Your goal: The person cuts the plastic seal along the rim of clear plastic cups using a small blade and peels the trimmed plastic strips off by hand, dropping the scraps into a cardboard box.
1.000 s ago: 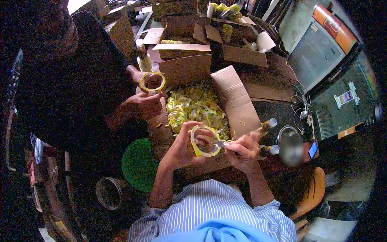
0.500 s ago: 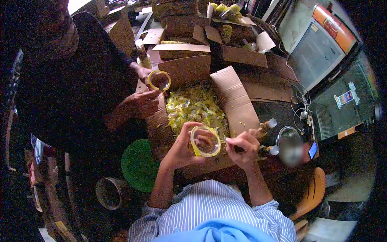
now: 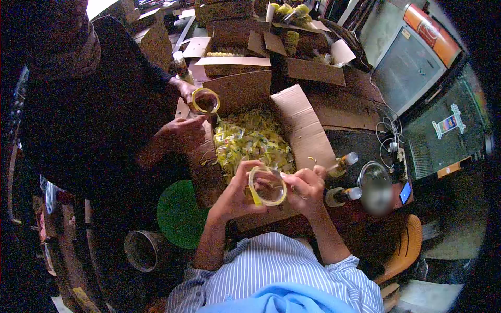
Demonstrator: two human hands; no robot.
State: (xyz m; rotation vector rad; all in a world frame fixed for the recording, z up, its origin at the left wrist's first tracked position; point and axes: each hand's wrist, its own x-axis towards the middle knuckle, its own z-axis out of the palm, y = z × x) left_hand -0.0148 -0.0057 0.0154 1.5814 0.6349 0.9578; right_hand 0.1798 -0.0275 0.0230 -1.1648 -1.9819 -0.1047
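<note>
My left hand [image 3: 235,195] is wrapped round a clear ring with yellow edging [image 3: 268,185], tilted so its opening faces me. My right hand [image 3: 305,189] is closed in a pinch at the ring's right rim; in its fingers is a small thin tool [image 3: 277,173], mostly hidden. Beneath and beyond the ring, an open cardboard box [image 3: 305,128] holds a heap of yellow and clear scraps [image 3: 250,141]. Across the box at the left, a co-worker's hands [image 3: 185,130] hold a similar yellow-edged ring [image 3: 205,100].
Two bottles [image 3: 344,195] [image 3: 345,160] stand right of the box, beside a metal bowl [image 3: 374,180] and a phone [image 3: 405,193]. More open cartons [image 3: 315,72] lie beyond. A green round object [image 3: 180,214] and a bucket [image 3: 142,250] are at lower left. An orange chair [image 3: 409,245] is lower right.
My right hand has moved away from the ring's right side and back to its upper right rim. The ring in my left hand has shifted slightly right. The co-worker's ring has moved right and turned.
</note>
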